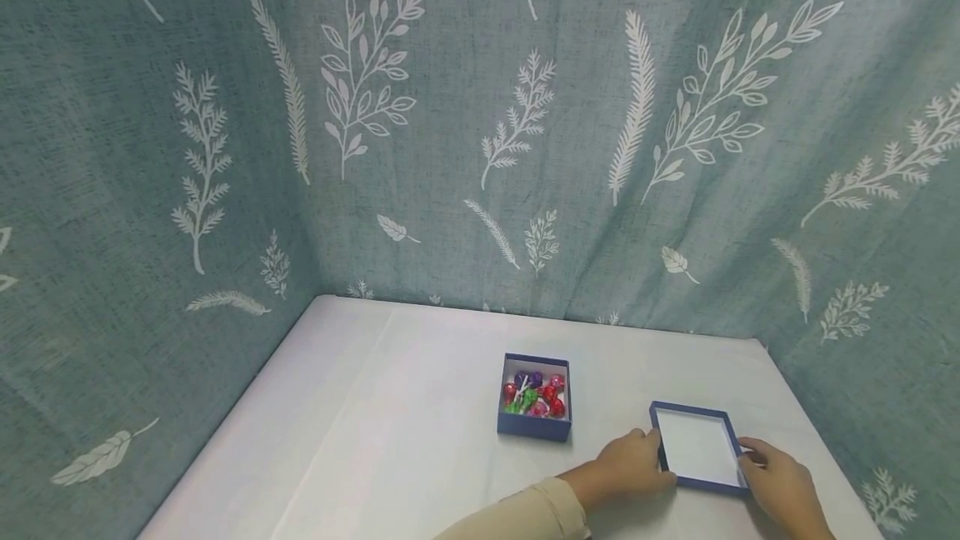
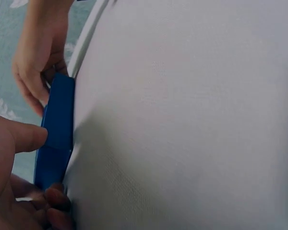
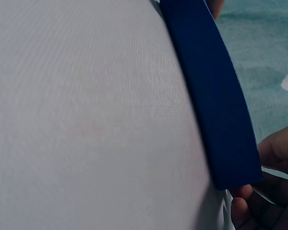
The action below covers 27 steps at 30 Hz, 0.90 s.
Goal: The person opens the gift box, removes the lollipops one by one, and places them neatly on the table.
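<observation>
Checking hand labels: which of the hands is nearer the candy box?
Left. The left hand grips the left edge of the shallow tray, right of the candy box and closer to the camera; the right hand grips the tray's right edge, farther away.

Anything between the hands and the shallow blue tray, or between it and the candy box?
The left hand and right hand hold the shallow tray. Toward the candy box, nothing visible intervenes except the left hand at the tray's box-facing side.
</observation>
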Motion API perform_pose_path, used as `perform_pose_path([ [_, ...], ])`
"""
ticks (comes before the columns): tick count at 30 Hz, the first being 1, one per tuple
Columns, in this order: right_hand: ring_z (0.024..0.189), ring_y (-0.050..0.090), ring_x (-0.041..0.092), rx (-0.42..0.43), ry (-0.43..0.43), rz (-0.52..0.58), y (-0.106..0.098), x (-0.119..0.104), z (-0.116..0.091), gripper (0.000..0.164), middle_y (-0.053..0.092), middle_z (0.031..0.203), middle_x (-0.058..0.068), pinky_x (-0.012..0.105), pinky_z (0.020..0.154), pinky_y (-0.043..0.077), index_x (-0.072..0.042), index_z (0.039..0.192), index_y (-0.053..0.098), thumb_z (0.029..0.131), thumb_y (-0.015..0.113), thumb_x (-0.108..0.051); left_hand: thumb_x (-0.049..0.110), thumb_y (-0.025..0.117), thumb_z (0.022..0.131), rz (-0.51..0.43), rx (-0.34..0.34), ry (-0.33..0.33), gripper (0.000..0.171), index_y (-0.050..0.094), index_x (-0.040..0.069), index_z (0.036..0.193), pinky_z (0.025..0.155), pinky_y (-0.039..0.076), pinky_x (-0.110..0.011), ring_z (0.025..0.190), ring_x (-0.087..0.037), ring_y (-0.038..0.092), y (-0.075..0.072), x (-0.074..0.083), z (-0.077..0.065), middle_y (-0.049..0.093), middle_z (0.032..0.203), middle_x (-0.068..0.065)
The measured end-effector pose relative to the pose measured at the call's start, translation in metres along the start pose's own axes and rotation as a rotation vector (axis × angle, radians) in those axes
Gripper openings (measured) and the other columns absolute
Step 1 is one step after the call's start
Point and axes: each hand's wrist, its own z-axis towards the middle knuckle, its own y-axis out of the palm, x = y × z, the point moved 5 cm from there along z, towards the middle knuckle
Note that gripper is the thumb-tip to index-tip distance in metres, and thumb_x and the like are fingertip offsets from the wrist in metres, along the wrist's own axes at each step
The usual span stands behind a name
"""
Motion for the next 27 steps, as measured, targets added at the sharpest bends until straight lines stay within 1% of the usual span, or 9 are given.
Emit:
perform_pose_path([
  [4,0.103,0.054,0.054,0.007,0.009,0.012,0.000,0.001,0.000,0.042,0.064,0.106,0.031,0.063,0.084,0.041,0.013,0.123,0.055,0.092,0.052,-0.015,0.054,0.063,0.088,0.016,0.015,0.001,0.064,0.053,0.016,0.139,0.079,0.049,-0.024,0.094,-0.007,0.060,-0.001,0.002,-0.002,0.063,0.111,0.005],
  [6,0.103,0.054,0.054,0.013,0.012,0.014,0.000,0.002,0.000,0.042,0.064,0.106,0.030,0.063,0.083,0.041,0.012,0.123,0.055,0.092,0.052,-0.016,0.055,0.063,0.087,0.024,0.021,-0.001,0.065,0.054,0.016,0.138,0.077,0.049,-0.025,0.092,-0.008,0.060,-0.002,0.002,-0.004,0.062,0.110,0.005],
  [9,0.103,0.055,0.053,0.048,0.007,0.011,-0.003,0.000,0.000,0.041,0.065,0.105,0.029,0.063,0.082,0.042,0.012,0.120,0.058,0.092,0.053,-0.018,0.056,0.062,0.087,0.038,0.028,0.006,0.063,0.055,0.018,0.137,0.076,0.049,-0.026,0.091,-0.008,0.060,-0.004,0.002,-0.005,0.062,0.110,0.006],
  [11,0.103,0.054,0.053,0.071,0.004,0.011,-0.006,-0.002,0.000,0.041,0.065,0.105,0.029,0.063,0.082,0.041,0.013,0.119,0.058,0.093,0.053,-0.019,0.056,0.062,0.088,0.037,0.037,0.027,0.061,0.056,0.019,0.136,0.075,0.049,-0.026,0.091,-0.007,0.060,-0.008,0.001,-0.006,0.061,0.110,0.007],
  [14,0.101,0.055,0.052,0.128,0.022,0.018,-0.011,-0.010,-0.001,0.041,0.065,0.105,0.029,0.061,0.081,0.042,0.013,0.118,0.058,0.095,0.053,-0.020,0.053,0.061,0.090,0.021,0.062,0.077,0.055,0.057,0.022,0.135,0.074,0.049,-0.024,0.091,-0.004,0.059,-0.016,-0.002,-0.008,0.061,0.109,0.009],
  [17,0.099,0.056,0.049,0.176,0.051,0.050,-0.012,-0.022,-0.002,0.039,0.064,0.105,0.030,0.059,0.079,0.043,0.012,0.118,0.059,0.096,0.053,-0.020,0.047,0.061,0.092,-0.005,0.082,0.146,0.048,0.059,0.023,0.133,0.069,0.046,-0.020,0.084,0.001,0.056,-0.027,-0.008,-0.013,0.061,0.100,0.013],
  [20,0.103,0.055,0.048,0.221,0.066,0.090,-0.009,-0.037,-0.002,0.036,0.061,0.110,0.031,0.059,0.082,0.043,0.010,0.118,0.059,0.096,0.054,-0.018,0.042,0.061,0.094,-0.015,0.090,0.217,0.040,0.061,0.023,0.130,0.067,0.044,-0.016,0.080,0.004,0.054,-0.039,-0.015,-0.020,0.061,0.093,0.015],
  [23,0.108,0.053,0.048,0.241,0.041,0.129,-0.002,-0.053,-0.001,0.035,0.059,0.115,0.031,0.060,0.087,0.042,0.009,0.119,0.059,0.097,0.053,-0.018,0.038,0.061,0.096,-0.028,0.087,0.277,0.035,0.063,0.023,0.127,0.071,0.044,-0.015,0.082,0.005,0.055,-0.051,-0.023,-0.030,0.063,0.094,0.016],
  [27,0.108,0.055,0.046,0.259,-0.025,0.199,0.008,-0.072,-0.003,0.034,0.060,0.120,0.028,0.058,0.087,0.043,0.005,0.121,0.061,0.098,0.052,-0.018,0.034,0.060,0.097,-0.024,0.109,0.343,0.029,0.068,0.022,0.122,0.074,0.044,-0.013,0.085,0.004,0.057,-0.065,-0.037,-0.046,0.066,0.095,0.018],
])
